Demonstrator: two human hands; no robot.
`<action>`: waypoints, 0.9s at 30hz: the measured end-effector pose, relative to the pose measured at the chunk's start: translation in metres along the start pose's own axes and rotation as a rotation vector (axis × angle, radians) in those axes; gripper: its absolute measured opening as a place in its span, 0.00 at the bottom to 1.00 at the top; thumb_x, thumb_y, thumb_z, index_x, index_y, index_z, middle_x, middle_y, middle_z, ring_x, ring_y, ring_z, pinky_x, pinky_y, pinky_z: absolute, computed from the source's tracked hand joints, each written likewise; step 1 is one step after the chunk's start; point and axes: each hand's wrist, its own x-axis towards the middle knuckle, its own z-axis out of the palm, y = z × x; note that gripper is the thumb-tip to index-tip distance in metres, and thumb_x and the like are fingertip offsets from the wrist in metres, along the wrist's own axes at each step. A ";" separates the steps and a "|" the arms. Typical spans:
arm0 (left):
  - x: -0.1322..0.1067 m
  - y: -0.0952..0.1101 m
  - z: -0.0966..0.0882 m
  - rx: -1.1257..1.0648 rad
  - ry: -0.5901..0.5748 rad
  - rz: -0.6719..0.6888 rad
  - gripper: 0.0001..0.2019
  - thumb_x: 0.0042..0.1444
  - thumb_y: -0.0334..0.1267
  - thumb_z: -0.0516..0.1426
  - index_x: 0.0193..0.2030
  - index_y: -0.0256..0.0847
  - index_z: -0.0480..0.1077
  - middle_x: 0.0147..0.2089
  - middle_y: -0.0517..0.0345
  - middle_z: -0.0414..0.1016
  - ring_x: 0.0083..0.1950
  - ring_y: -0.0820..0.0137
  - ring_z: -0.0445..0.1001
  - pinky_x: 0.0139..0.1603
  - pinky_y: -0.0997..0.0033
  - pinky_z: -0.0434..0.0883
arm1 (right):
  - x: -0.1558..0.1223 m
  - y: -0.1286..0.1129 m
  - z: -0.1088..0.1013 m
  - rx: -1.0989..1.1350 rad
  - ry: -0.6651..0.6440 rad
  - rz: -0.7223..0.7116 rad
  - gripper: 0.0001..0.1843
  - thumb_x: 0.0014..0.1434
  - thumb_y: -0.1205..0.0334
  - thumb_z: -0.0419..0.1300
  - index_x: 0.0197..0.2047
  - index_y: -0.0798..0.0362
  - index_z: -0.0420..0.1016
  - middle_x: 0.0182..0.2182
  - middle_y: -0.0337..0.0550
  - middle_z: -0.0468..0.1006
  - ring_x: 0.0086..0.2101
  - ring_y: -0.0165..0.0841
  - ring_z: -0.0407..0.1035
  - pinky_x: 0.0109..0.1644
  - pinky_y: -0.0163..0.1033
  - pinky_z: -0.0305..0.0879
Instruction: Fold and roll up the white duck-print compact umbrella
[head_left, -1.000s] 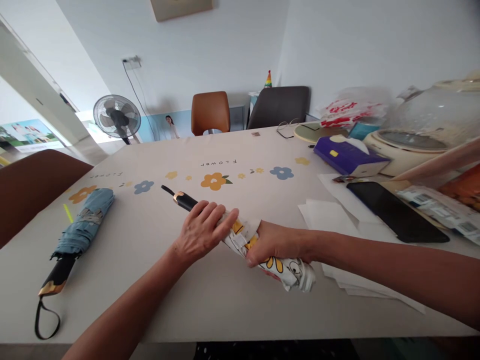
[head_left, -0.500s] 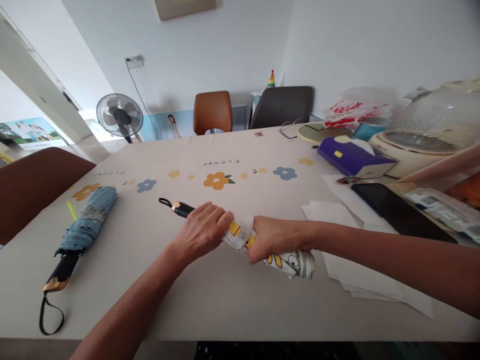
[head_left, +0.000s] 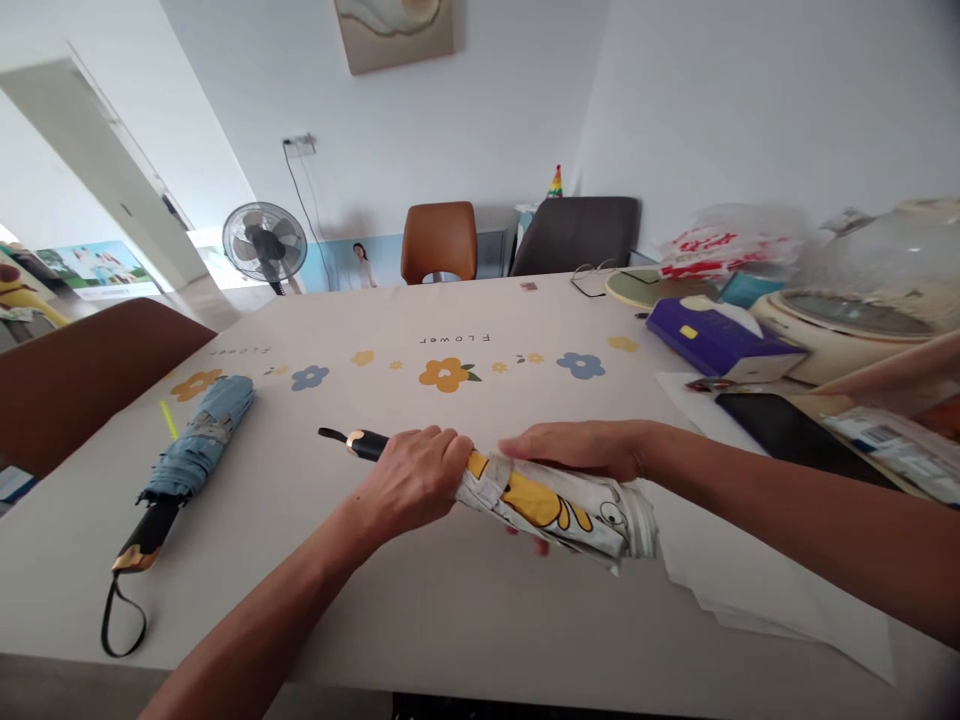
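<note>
The table [head_left: 420,620], under a cream cloth printed with flowers, carries a folded white umbrella [head_left: 555,505] lying near its front edge, in the middle. Its gathered canopy bears a yellow cartoon print with black outlines. The left hand [head_left: 416,480] is wrapped tight around the canopy's handle end. The right hand [head_left: 581,448] lies over the canopy, fingers stretched along it and a fingertip showing beneath. The black handle [head_left: 364,443], gold-ringed, sticks out left.

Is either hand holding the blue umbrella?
No, the blue umbrella lies apart while the left hand and right hand hold the white cartoon umbrella.
</note>
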 end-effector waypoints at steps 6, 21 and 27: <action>0.009 0.004 -0.024 -0.188 -0.079 -0.256 0.07 0.44 0.30 0.53 0.32 0.42 0.61 0.25 0.62 0.69 0.24 0.72 0.66 0.21 0.73 0.52 | -0.012 -0.005 -0.029 -0.089 0.467 -0.365 0.20 0.55 0.48 0.56 0.42 0.55 0.71 0.42 0.49 0.75 0.43 0.38 0.70 0.41 0.38 0.66; 0.033 -0.004 -0.024 -1.616 -0.214 -0.888 0.06 0.40 0.30 0.56 0.29 0.36 0.67 0.22 0.61 0.65 0.19 0.78 0.62 0.18 0.77 0.60 | 0.019 0.014 0.002 0.078 0.155 -0.554 0.17 0.55 0.54 0.57 0.43 0.58 0.69 0.37 0.50 0.75 0.34 0.36 0.73 0.41 0.46 0.68; 0.021 -0.015 -0.003 -1.694 -0.139 -1.058 0.12 0.40 0.31 0.57 0.34 0.37 0.63 0.22 0.64 0.62 0.18 0.78 0.62 0.18 0.76 0.62 | 0.032 0.033 -0.009 0.105 0.211 -0.418 0.16 0.54 0.52 0.58 0.35 0.59 0.69 0.25 0.45 0.76 0.24 0.34 0.72 0.32 0.41 0.68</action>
